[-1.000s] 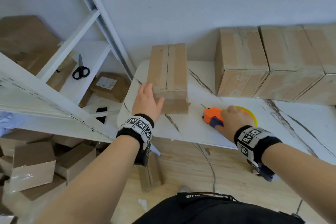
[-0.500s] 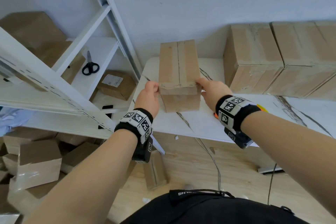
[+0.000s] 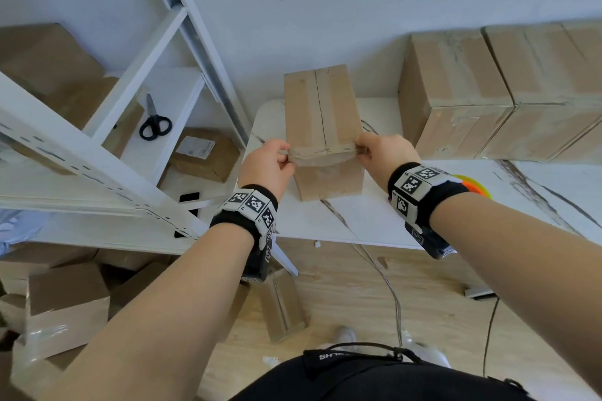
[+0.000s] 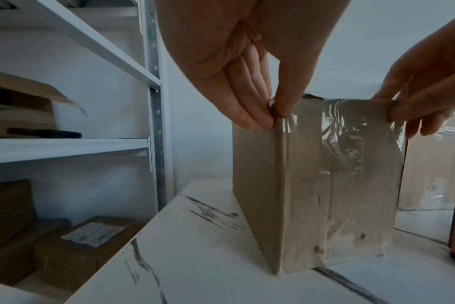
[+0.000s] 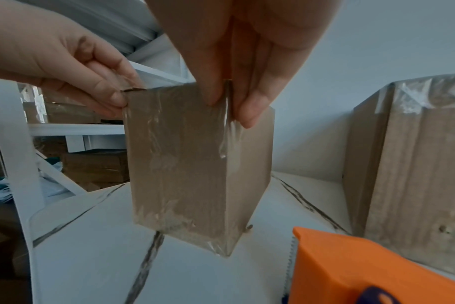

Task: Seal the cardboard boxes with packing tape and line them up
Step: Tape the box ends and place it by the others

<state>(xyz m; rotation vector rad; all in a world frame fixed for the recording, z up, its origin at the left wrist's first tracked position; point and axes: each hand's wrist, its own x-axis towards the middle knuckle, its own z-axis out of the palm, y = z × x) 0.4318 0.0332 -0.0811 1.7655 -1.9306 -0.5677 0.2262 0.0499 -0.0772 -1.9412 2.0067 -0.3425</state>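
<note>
R hand (image 5: pixel 237 51) pinches top R corner of small taped cardboard box (image 5: pixel 185 164) standing on white marbled table (image 5: pixel 91 267), L hand (image 5: pixel 65 61) pinches its top L corner; orange tape dispenser (image 5: pixel 351 267) lies near R, larger taped box (image 5: pixel 416 164) behind it.

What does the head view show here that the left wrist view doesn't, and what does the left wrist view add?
Only the head view shows the scissors on the shelf, the box's taped top seam, and the row of sealed boxes against the wall. Only the left wrist view shows the shiny tape wrinkled down the box's near face. Both show the left hand and right hand pinching the top near corners of the cardboard box on the table.
</note>
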